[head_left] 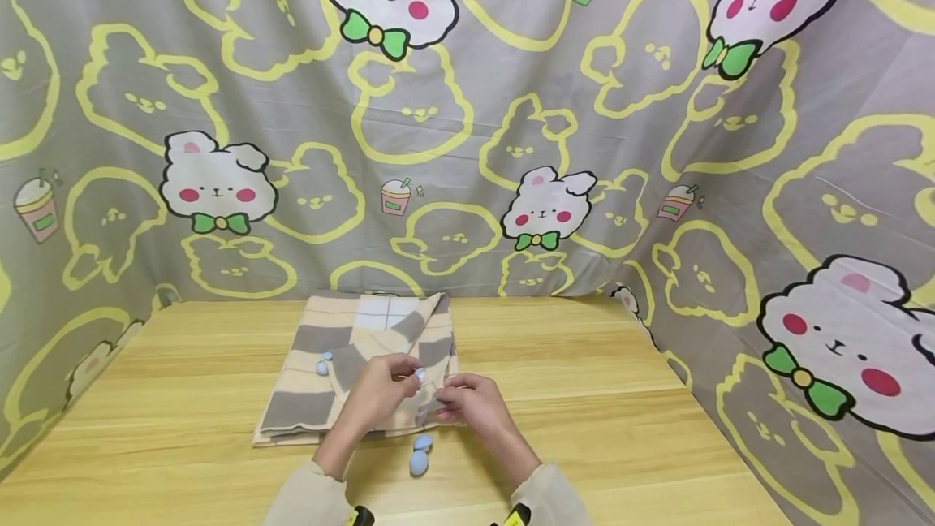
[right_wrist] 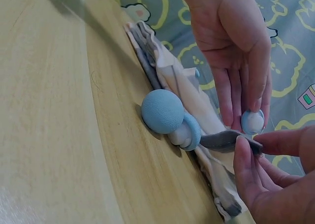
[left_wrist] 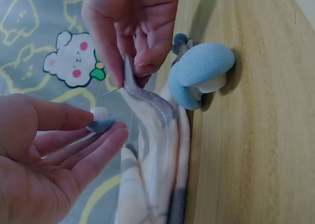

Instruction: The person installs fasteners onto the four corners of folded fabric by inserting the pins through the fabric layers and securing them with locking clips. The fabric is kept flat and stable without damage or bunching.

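Your left hand (head_left: 378,392) pinches a blue-capped piece (left_wrist: 102,124); beside it, your right hand (head_left: 478,406) pinches the cloth (left_wrist: 151,108), pin (left_wrist: 113,91) protruding; seemingly mid-fastening; next calls for aligning cap with pin.

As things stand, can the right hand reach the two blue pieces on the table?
Probably yes: the blue pieces lie close to the right hand and nothing covers them, though it pinches the cloth and would likely need to let go first.

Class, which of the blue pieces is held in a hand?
The blue piece pinched by the left hand. The others are unheld: farther-left pieces lie on the checked blanket, and the nearer pieces lie on the table.
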{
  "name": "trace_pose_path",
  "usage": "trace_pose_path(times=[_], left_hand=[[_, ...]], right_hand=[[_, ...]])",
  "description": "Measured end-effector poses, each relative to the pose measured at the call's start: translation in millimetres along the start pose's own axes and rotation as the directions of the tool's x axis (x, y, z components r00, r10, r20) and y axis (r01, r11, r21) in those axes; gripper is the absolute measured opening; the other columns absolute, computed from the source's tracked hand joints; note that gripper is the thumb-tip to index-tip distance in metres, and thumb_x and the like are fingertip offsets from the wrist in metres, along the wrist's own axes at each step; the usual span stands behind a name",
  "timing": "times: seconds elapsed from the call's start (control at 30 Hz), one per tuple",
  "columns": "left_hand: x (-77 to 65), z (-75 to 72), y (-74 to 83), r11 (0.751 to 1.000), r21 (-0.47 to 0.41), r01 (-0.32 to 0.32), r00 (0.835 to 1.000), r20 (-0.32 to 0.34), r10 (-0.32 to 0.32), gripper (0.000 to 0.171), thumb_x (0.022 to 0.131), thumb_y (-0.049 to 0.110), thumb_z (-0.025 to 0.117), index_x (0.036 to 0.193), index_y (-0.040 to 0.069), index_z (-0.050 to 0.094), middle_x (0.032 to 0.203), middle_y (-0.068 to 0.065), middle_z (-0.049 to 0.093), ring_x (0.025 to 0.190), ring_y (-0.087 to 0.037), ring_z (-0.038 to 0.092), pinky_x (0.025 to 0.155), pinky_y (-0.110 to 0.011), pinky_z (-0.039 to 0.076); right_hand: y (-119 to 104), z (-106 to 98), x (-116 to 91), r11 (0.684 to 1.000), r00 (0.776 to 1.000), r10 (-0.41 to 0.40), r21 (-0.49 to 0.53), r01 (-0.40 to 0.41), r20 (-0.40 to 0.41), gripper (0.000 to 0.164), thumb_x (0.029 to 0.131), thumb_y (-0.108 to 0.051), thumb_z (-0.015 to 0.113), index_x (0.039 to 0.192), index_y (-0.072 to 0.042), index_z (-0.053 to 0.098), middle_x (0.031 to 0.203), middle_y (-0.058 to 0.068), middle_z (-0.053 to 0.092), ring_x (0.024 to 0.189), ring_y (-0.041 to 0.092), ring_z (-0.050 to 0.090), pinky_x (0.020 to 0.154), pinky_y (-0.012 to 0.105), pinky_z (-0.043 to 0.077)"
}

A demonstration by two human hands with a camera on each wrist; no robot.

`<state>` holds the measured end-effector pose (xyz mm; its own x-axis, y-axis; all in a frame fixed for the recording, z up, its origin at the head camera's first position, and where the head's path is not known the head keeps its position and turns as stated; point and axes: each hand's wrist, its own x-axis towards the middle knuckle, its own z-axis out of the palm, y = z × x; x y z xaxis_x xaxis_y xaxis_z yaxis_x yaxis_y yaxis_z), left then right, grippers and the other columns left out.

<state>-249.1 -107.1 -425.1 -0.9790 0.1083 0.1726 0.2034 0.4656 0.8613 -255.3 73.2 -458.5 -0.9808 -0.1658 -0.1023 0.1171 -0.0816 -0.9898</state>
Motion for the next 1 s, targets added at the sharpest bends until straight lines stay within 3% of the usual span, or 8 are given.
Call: trace_pose_path(times=[0.37, 1.0], left_hand=[[-1.4, 4.3, 2.7, 1.0, 0.004, 0.007, 1.0, 0.002, -0.007, 0.02, 0.091, 0.006, 0.07, 0.11, 0.003, 0.075, 0.099, -0.009, 0.078, 0.081, -0.019, 0.075, 0.073, -0.036, 0.059], [-1.8, 7.1, 3.8, 0.998, 0.046, -0.034, 0.999, -0.025, 0.035, 0.019, 0.092, 0.005, 0.071, 0.109, 0.01, 0.079, 0.104, -0.005, 0.078, 0.092, -0.022, 0.073, 0.075, -0.036, 0.058]], right_hand=[[-0.2, 1.2, 0.6, 1.0, 1.0, 0.006, -0.006, -0.006, 0.003, 0.022, 0.087, 0.0, 0.07, 0.103, 0.013, 0.064, 0.079, 0.007, 0.069, 0.061, 0.01, 0.067, 0.065, 0.028, 0.06], [-2.1, 1.0, -1.2, 1.0, 1.0, 0.009, -0.025, -0.009, 0.006, 0.02, 0.089, -0.002, 0.07, 0.102, 0.013, 0.066, 0.078, 0.004, 0.068, 0.062, 0.01, 0.067, 0.067, 0.029, 0.061]])
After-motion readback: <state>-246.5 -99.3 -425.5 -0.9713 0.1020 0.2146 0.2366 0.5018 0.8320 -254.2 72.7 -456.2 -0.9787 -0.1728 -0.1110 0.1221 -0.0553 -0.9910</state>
